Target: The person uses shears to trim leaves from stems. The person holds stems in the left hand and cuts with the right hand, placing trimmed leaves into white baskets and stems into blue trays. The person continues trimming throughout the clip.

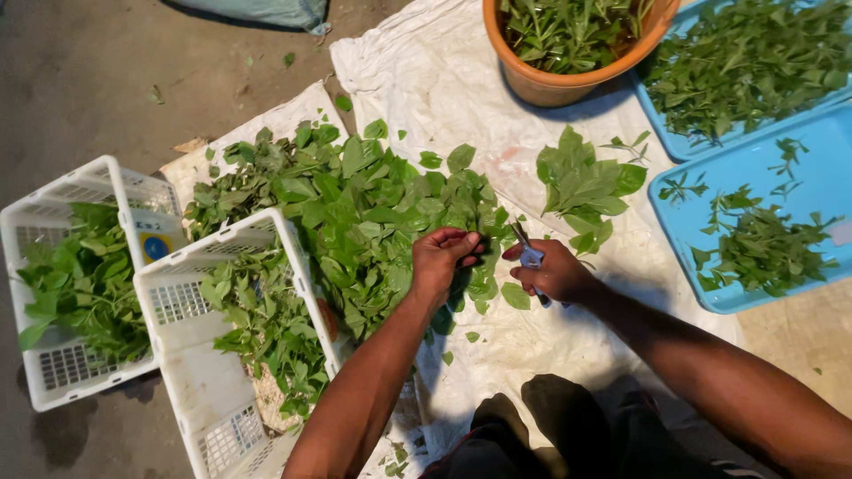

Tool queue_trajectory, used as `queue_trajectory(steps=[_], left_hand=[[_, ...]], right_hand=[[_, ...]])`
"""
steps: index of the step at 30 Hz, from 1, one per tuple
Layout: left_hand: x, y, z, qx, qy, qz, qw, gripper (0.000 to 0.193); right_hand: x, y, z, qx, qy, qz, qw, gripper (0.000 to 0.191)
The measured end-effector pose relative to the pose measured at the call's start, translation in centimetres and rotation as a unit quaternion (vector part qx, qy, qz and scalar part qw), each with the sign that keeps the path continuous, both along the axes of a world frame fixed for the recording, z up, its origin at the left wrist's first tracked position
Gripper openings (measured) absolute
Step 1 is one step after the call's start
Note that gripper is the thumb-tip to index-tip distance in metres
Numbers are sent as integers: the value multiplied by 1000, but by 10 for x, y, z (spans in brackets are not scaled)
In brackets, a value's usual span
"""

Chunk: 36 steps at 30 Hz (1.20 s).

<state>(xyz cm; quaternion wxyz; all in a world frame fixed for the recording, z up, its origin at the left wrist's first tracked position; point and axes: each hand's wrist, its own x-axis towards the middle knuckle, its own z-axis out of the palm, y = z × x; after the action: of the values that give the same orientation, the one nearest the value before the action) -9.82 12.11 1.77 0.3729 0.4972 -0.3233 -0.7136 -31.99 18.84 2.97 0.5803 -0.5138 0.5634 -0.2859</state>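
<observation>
My left hand (441, 259) is closed on a bunch of green leafy stems at the right edge of a large heap of leaves (355, 208) spread on a white sheet (444, 80). My right hand (552, 270) grips a pair of small scissors (529, 253) with pale blue handles, blades pointing up toward the bunch. A smaller pile of cut leaves (586, 188) lies just beyond my right hand.
Two white plastic crates (62, 372) (209, 390) holding greens stand at the left. An orange pot (550, 84) of stems sits at the top. Two blue trays (799, 177) (661, 120) with greens lie at the right. My dark-trousered knees (550, 426) are at the bottom.
</observation>
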Motion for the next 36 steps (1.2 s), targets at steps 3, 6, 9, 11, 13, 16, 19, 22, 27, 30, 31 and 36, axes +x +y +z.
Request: queue_trajectory(steps=[3,6,9,11,13,16,19,22,27,30,31,36], left_hand=[[-21,5,-8,30,67,-32,997,15],[-44,11,-14,33,97,-67,992,16],[-63,14,-20,36,123,-88,988,17],[-70,16,-21,45,150,-96,983,16],[-74,16,-20,59,183,-100,976,15],[-74,19,-14,60,210,-117,969,11],[-73,20,-5,34,238,-114,964,13],[-69,16,4,31,241,-93,966,26],[-58,8,17,-3,155,-57,986,24],[-58,6,21,-15,113,-32,993,20],[-59,6,23,-17,104,-22,994,20],[-58,6,29,1,91,48,995,16]], right_hand=[[-6,6,-3,21,-134,-102,986,22],[-9,9,-1,-12,-195,-162,967,17],[-15,10,4,-36,-210,-195,958,13],[-20,11,8,-45,-215,-208,953,11],[-23,10,11,-52,-231,-216,947,10],[-28,9,14,-24,-241,-219,945,9],[-29,6,15,-35,-219,-207,953,9],[-29,0,15,-28,-235,-205,950,9],[-35,-12,17,16,-185,-162,969,7],[-35,-19,17,7,-174,-167,970,7],[-33,-20,17,1,-172,-174,969,8],[-13,-10,16,-131,94,-137,977,22]])
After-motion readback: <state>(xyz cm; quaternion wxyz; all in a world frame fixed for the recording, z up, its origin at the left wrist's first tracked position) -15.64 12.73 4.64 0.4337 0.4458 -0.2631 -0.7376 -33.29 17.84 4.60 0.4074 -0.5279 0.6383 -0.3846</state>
